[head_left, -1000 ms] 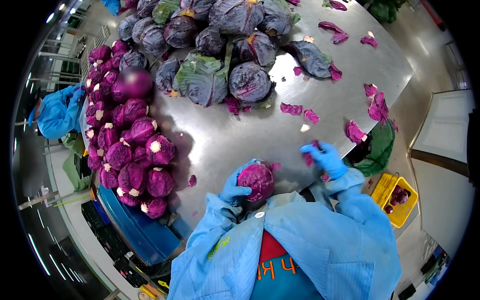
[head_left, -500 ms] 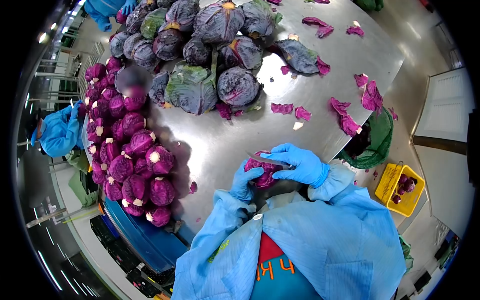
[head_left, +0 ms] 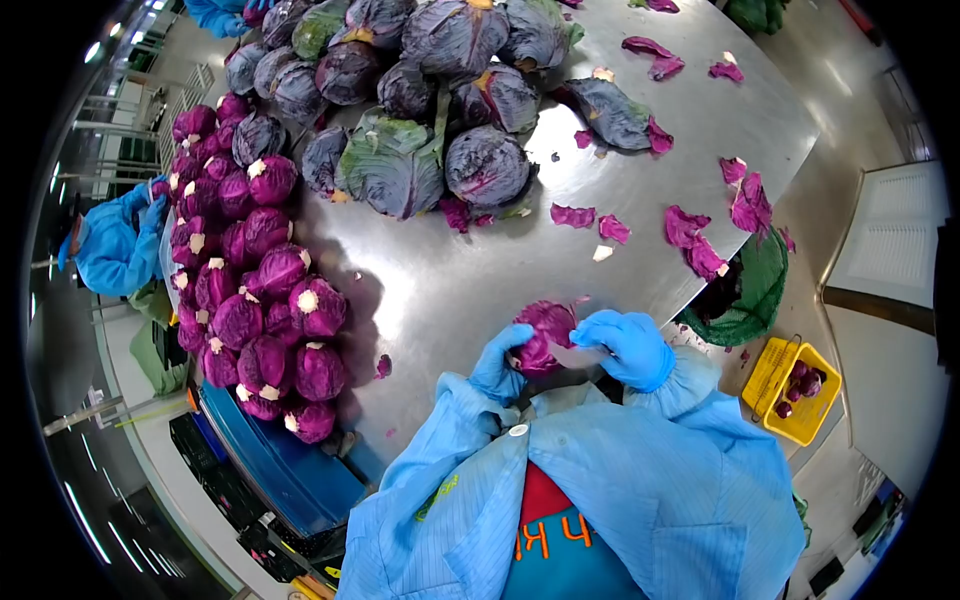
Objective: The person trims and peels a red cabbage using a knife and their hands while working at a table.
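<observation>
In front of my chest, my left hand [head_left: 499,364], in a blue glove, grips a small trimmed red cabbage [head_left: 543,333] from its left side. My right hand [head_left: 632,349], gloved as well, is closed around a knife whose blade [head_left: 576,356] lies against the cabbage's lower right side. Most of the knife's handle is hidden by my fingers. A thin strip of purple leaf sticks up at the top right of the cabbage.
Trimmed red cabbages [head_left: 266,362] are heaped left on the metal table [head_left: 440,270]. Untrimmed cabbages [head_left: 487,164] lie farther back, leaf scraps [head_left: 685,228] to the right. Beyond the right edge are a green mesh bag [head_left: 765,290] and yellow basket [head_left: 812,415]. Co-worker [head_left: 115,240] at left.
The knife has moved from across the cabbage's top to its lower right side, with my right hand lower and slightly right. My left hand has turned the cabbage. The view has shifted slightly.
</observation>
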Available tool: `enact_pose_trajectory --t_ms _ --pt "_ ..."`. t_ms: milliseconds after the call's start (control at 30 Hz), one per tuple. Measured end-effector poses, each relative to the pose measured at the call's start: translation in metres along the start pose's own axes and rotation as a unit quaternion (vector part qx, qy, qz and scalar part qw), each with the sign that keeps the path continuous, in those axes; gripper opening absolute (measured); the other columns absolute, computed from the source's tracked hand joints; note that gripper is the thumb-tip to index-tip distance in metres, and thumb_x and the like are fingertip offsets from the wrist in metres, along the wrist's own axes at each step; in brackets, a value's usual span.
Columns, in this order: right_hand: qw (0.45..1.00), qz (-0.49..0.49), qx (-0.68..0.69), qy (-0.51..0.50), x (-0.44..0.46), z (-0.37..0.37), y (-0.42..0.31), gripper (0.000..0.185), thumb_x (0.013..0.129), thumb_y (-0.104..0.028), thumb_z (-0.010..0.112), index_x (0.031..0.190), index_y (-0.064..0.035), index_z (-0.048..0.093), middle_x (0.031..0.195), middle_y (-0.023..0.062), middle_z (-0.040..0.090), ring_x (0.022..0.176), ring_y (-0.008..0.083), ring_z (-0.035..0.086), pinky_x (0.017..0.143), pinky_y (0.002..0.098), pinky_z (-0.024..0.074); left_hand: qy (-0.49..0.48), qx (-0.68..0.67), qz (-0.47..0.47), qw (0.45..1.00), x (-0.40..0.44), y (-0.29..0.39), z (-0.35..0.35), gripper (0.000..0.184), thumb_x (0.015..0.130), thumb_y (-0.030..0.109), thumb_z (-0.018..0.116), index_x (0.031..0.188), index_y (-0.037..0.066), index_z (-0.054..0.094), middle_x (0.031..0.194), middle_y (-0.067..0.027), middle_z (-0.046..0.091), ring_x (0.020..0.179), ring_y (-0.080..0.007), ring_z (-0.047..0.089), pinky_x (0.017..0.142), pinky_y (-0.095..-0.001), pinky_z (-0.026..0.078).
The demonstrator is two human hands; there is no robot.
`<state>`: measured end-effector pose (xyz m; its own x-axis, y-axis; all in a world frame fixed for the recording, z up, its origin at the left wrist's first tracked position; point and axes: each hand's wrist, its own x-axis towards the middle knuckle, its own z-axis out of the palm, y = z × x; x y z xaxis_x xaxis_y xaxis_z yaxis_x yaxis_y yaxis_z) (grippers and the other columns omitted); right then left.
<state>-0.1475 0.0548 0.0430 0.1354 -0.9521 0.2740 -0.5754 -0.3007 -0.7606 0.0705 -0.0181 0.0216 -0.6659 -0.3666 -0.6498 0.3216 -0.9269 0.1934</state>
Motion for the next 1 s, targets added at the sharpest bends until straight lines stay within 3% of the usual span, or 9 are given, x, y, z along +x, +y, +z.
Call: enact_pose_trajectory --t_ms 67,233,367,500,633,767,833,933,1000 --pt "0.998 -0.023 0.020 0.046 0.002 -0.011 -0.012 0.022 0.071 -0.009 0.075 0.088 -0.0126 0.062 0.092 0.0040 0.069 0.071 0.0242 0.067 0.057 0.0321 0.0522 0.019 -0.123 -0.027 0.992 0.004 0.003 0.001 0.064 0.086 0.027 0.065 0.138 0.002 0.038 0.134 -0.0182 0.049 0.120 -0.0349 0.053 0.100 -0.0515 0.047" --pt "0.963 -0.013 0.065 0.260 -0.002 -0.056 -0.018 0.025 0.067 0.000 0.078 0.086 -0.0036 0.062 0.083 0.0104 0.067 0.077 0.0243 0.066 0.068 0.0311 0.0520 0.047 -0.108 0.034 0.992 0.002 0.016 -0.019 0.071 0.082 0.039 0.070 0.140 0.013 0.039 0.138 -0.0162 0.045 0.123 -0.0371 0.049 0.091 -0.0561 0.052" --pt "0.843 0.203 0.071 0.493 -0.025 -0.073 0.030 0.024 0.077 0.002 0.074 0.098 -0.0034 0.064 0.105 0.0096 0.065 0.093 0.0175 0.060 0.084 0.0297 0.0472 0.036 -0.132 0.036 0.990 -0.005 0.017 -0.020 0.073 0.080 0.042 0.070 0.140 0.013 0.039 0.138 -0.0163 0.045 0.122 -0.0393 0.049 0.089 -0.0548 0.053" --pt "0.887 0.227 -0.067 0.397 -0.013 -0.069 0.035 0.033 0.083 0.000 0.069 0.115 -0.0058 0.064 0.119 0.0060 0.063 0.097 0.0137 0.057 0.086 0.0247 0.0442 0.015 -0.141 -0.010 0.990 0.002 0.007 -0.026 0.073 0.082 0.047 0.067 0.141 0.013 0.038 0.139 -0.0178 0.044 0.121 -0.0422 0.049 0.089 -0.0568 0.053" --pt "0.955 0.235 0.143 0.111 0.006 -0.020 0.020 0.053 0.077 -0.013 0.078 0.127 -0.0141 0.061 0.120 0.0037 0.061 0.106 0.0149 0.056 0.080 0.0264 0.0466 -0.059 -0.117 -0.064 0.989 0.005 0.001 -0.034 0.073 0.086 0.054 0.058 0.143 0.014 0.036 0.141 -0.0201 0.042 0.121 -0.0446 0.049 0.089 -0.0611 0.050" --pt "0.910 0.146 0.378 -0.085 0.023 0.024 0.032 0.067 0.075 -0.015 0.080 0.136 -0.0092 0.052 0.131 0.0058 0.057 0.119 0.0171 0.052 0.099 0.0301 0.0435 -0.072 -0.086 -0.092 0.989 -0.002 0.005 -0.023 0.075 0.088 0.059 0.053 0.145 0.013 0.033 0.143 -0.0195 0.040 0.124 -0.0426 0.048 0.097 -0.0592 0.046" --pt "0.864 0.199 0.459 -0.062 0.023 0.033 0.029 0.066 0.075 -0.014 0.079 0.135 -0.0075 0.052 0.133 0.0066 0.056 0.119 0.0168 0.052 0.102 0.0313 0.0419 -0.017 -0.043 -0.019 0.999 -0.004 0.003 -0.010 0.078 0.087 0.061 0.052 0.146 0.013 0.031 0.144 -0.0181 0.040 0.126 -0.0402 0.047 0.102 -0.0562 0.043" --pt "0.811 0.270 0.519 -0.026 0.021 0.035 0.018 0.063 0.077 -0.014 0.079 0.134 -0.0064 0.053 0.132 0.0074 0.057 0.116 0.0160 0.054 0.102 0.0314 0.0425 -0.079 -0.095 0.097 0.987 -0.006 0.005 -0.003 0.084 0.084 0.053 0.063 0.145 0.008 0.028 0.142 -0.0182 0.042 0.128 -0.0336 0.047 0.105 -0.0504 0.043" --pt "0.799 0.299 0.522 0.003 0.022 0.035 0.015 0.057 0.078 -0.014 0.078 0.130 -0.0059 0.056 0.129 0.0077 0.058 0.113 0.0155 0.056 0.100 0.0307 0.0438 -0.098 0.022 0.123 0.987 -0.006 0.006 -0.002 0.091 0.078 0.046 0.073 0.146 0.007 0.027 0.142 -0.0176 0.042 0.128 -0.0328 0.047 0.106 -0.0491 0.042"
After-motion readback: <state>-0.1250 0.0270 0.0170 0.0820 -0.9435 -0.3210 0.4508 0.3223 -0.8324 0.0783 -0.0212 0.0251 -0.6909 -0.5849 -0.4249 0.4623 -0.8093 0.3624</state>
